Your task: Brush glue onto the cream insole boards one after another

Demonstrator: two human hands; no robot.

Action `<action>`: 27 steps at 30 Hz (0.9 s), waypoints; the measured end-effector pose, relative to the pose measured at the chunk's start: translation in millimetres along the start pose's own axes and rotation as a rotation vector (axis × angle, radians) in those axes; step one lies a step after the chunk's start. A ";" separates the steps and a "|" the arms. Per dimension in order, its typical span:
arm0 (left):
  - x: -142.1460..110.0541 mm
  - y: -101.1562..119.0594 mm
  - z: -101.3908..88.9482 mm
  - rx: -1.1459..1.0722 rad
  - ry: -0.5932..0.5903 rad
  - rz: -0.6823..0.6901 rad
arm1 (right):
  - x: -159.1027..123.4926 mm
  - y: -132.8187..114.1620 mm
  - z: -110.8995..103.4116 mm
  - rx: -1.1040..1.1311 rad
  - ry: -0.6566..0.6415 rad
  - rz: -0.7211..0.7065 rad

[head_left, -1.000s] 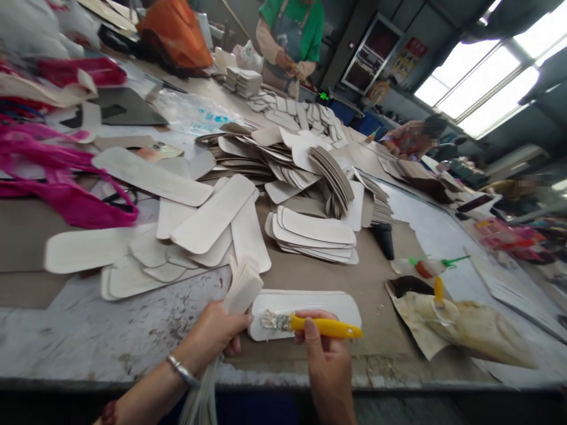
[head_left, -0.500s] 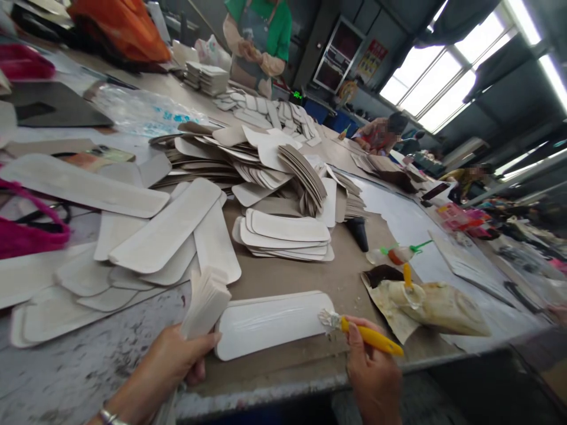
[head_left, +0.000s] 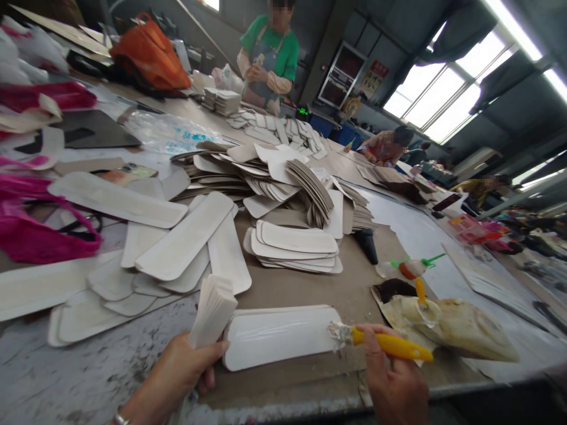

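Observation:
My left hand (head_left: 188, 366) is closed round a bundle of thin whitish strips (head_left: 215, 310), its thumb at the left end of a small stack of long white panels (head_left: 283, 336). The top panel has rounded corners and a wet, streaky sheen. My right hand (head_left: 394, 369) grips a brush by its yellow handle (head_left: 398, 344). Whitish paste cakes the bristles, which lie at the panel's right end. Just behind is another stack of white panels (head_left: 295, 242). To the right lies a paste-smeared bag or pouch (head_left: 473, 330) with a yellow handle sticking up from it.
Loose white panels (head_left: 177, 248) overlap on the left, beside a pink bag (head_left: 48, 230). Piles of grey-brown and white pieces (head_left: 248, 171) stand farther back. A bottle with a green tip (head_left: 411, 268) and a black cone (head_left: 367, 245) lie right. A person in green (head_left: 270, 65) stands across the table.
The whole view has shifted, so things sit farther right and lower. The brush stays at the panel's right end, its handle slightly more level. My left hand keeps its hold on the strips.

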State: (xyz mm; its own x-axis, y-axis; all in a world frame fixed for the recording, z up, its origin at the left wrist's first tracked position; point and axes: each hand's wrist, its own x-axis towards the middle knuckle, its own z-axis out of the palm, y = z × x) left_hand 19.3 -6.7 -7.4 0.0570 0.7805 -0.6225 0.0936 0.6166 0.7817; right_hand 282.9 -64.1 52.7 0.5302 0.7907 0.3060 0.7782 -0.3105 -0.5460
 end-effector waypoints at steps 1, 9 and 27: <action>0.5 -0.7 -0.3 -0.004 0.001 0.000 | 3.1 -6.0 0.5 0.030 -0.009 0.008; 3.8 0.8 -5.9 -0.064 0.003 -0.004 | 28.4 -39.7 19.6 0.214 -0.203 -0.166; -49.1 33.7 0.1 -0.280 -0.350 0.040 | -37.2 -111.2 65.2 0.930 -0.842 0.161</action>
State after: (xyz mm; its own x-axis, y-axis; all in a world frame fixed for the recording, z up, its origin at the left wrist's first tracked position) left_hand 19.7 -24.3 49.5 0.3928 0.7520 -0.5294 -0.1849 0.6285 0.7555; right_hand 154.6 -24.5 51.1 -0.0474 0.9749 -0.2177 0.0134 -0.2173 -0.9760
